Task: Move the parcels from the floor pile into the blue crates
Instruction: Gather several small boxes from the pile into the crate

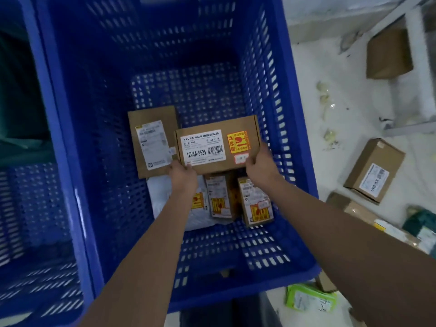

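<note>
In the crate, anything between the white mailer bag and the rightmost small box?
Head view: one small cardboard box with an orange sticker stands between the white mailer bag and the rightmost small box. The held box overlaps their far ends.

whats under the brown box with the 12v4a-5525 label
Under the held brown cardboard box: a white plastic mailer and two small brown boxes with orange stickers. Their far ends are covered.

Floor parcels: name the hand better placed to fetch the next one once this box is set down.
Right, probably. The remaining floor parcels lie outside the blue crate on the right hand's side. The left hand would have to cross over. Both now hold the brown box.
</note>
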A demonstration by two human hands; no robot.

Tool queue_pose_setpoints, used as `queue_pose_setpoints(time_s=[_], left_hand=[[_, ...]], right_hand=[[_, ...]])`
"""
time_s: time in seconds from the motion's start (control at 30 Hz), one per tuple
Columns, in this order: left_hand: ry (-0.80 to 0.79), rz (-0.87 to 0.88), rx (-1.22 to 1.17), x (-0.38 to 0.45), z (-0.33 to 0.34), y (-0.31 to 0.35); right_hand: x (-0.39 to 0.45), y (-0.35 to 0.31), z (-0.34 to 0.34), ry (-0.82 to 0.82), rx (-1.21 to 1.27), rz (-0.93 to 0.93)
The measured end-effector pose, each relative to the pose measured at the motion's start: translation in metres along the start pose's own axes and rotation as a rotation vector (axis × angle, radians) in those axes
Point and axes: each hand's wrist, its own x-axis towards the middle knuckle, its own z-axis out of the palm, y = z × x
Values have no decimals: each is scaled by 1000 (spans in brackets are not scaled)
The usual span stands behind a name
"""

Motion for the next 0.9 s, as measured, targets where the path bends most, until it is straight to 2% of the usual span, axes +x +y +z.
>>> queue_pose_setpoints(time_s=[0.13,0.23,0.43,0.57,0.7,0.8,0.9], left_hand=[[40,281,267,22,21,-17],[93,352,503,37,34,-23],[-80,300,554,59,68,-38],[-74,355,518,74,78,-53],[-146,283,505,87,86,-56],[-131,275,532,86,88,-57],[-131,235,585,77,90,-58]], right_hand=[[35,17,20,27,-134,-73],[54,26,35,36,-276,-96],[87,29,63,66,-430,-19],[106,28,72,29,-373,18],[118,30,77,-22,-398,19],[119,32,80,-22,-435,34],[114,37,84,-89,-487,58]])
